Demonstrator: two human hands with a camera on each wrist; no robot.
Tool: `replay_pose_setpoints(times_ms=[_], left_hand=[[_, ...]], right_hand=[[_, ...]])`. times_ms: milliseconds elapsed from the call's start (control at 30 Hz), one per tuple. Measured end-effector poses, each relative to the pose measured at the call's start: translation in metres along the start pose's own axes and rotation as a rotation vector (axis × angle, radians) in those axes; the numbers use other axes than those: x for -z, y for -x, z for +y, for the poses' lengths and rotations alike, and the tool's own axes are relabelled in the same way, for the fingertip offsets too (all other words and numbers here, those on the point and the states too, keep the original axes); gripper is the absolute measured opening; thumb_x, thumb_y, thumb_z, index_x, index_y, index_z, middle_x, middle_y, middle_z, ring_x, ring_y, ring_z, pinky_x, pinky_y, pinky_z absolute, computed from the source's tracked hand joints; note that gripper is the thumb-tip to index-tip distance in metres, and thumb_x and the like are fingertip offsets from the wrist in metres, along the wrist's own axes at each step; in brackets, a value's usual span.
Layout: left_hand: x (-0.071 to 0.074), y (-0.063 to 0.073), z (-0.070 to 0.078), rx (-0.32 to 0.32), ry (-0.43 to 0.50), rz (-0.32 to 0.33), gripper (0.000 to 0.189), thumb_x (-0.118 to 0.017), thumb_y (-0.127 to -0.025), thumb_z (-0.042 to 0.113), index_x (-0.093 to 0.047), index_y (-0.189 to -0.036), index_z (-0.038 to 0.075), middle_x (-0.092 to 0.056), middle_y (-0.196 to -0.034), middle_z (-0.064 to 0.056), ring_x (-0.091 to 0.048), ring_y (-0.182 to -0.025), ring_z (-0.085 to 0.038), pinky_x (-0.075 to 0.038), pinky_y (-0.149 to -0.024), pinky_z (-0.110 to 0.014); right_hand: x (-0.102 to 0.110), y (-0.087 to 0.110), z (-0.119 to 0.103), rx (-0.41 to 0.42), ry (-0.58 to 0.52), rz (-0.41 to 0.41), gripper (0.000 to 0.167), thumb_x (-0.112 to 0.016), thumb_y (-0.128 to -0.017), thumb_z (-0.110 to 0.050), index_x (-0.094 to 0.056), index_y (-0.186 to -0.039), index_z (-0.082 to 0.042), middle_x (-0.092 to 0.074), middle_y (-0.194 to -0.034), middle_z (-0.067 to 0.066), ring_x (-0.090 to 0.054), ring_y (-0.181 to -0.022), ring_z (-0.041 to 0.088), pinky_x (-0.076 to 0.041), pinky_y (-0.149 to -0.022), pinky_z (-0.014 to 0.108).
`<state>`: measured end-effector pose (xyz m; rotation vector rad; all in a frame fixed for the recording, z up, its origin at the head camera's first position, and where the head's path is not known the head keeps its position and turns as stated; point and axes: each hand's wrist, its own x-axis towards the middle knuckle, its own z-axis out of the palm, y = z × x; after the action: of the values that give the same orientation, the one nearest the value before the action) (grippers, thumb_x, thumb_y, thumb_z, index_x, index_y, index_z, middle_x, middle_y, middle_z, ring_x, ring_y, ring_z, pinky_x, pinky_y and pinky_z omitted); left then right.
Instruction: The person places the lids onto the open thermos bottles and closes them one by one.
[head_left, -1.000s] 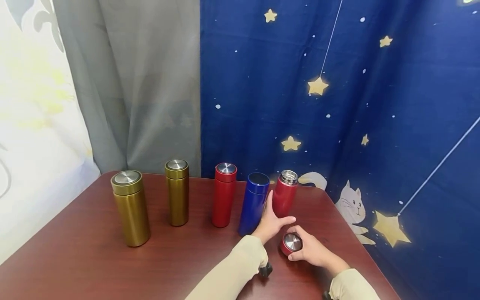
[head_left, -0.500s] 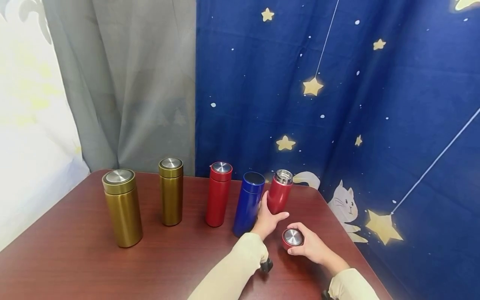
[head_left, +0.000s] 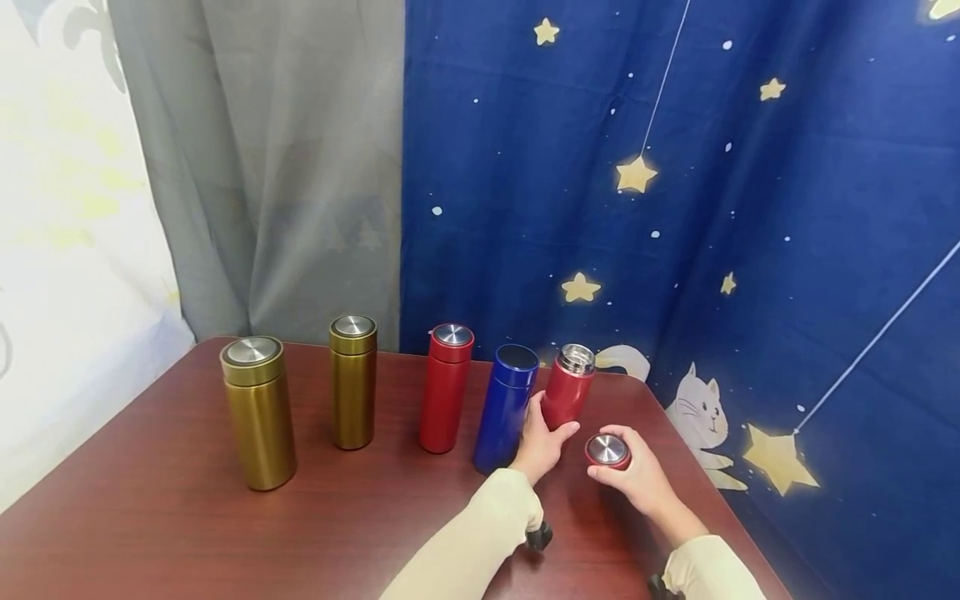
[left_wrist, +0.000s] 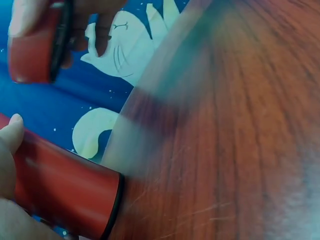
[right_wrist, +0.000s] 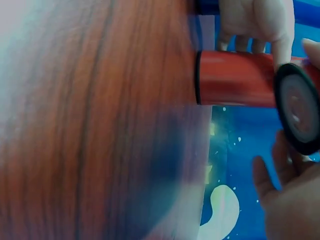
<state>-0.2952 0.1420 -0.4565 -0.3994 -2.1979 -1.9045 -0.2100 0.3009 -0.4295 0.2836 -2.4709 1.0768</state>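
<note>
My left hand [head_left: 538,442] grips the lower body of a red vacuum flask [head_left: 567,392], thumb in front and fingers behind. The flask has no lid on, and its steel mouth shows at the top. Just to the right, my right hand [head_left: 647,479] pinches a red screw lid [head_left: 607,451] with a brushed steel top. The lid is above the table, apart from the flask; its dark-rimmed underside shows in the right wrist view. Close by my left hand stands a blue flask [head_left: 501,421] with a dark top.
Farther left, another red flask [head_left: 446,400] and two gold flasks [head_left: 354,400] stand upright with lids on. The reddish-brown table [head_left: 375,525] has its right edge near my right forearm. Behind it hang a grey curtain [head_left: 322,167] and a blue starry one [head_left: 510,208].
My right hand has raised the lid and shifted it slightly right and away from me. My left thumb and fingers have come in around the red flask, which leans a little more.
</note>
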Motion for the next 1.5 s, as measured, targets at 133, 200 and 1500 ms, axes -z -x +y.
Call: replay_pose_setpoints(times_ms=[133, 200, 1500], left_hand=[[0.002, 0.005, 0.002, 0.006, -0.022, -0.011, 0.075, -0.077, -0.084, 0.027, -0.036, -0.144, 0.004, -0.049, -0.134, -0.016, -0.047, -0.125, -0.034, -0.037, -0.105, -0.052], [0.002, 0.007, 0.002, -0.002, -0.037, -0.008, 0.075, -0.076, -0.084, 0.029, -0.037, -0.143, 0.004, -0.049, -0.134, -0.016, -0.048, -0.124, -0.034, -0.038, -0.104, -0.052], [0.018, 0.027, 0.009, -0.089, -0.202, -0.132, 0.075, -0.078, -0.081, 0.041, -0.044, -0.142, 0.013, -0.059, -0.127, -0.004, -0.058, -0.113, -0.021, -0.047, -0.097, -0.042]], right_hand=[[0.002, -0.004, -0.004, -0.04, -0.022, 0.126, 0.057, -0.084, -0.075, -0.015, -0.055, -0.123, -0.004, -0.06, -0.114, 0.01, -0.055, -0.099, 0.016, -0.049, -0.082, 0.021], [0.003, -0.007, -0.007, -0.058, -0.071, 0.182, 0.056, -0.082, -0.077, -0.013, -0.055, -0.124, -0.004, -0.06, -0.115, 0.012, -0.055, -0.098, 0.012, -0.047, -0.081, 0.016], [0.003, -0.061, -0.098, 0.206, -0.368, 0.418, 0.044, -0.066, -0.086, 0.006, -0.055, -0.128, 0.009, -0.055, -0.126, 0.028, -0.056, -0.103, 0.004, -0.046, -0.087, 0.012]])
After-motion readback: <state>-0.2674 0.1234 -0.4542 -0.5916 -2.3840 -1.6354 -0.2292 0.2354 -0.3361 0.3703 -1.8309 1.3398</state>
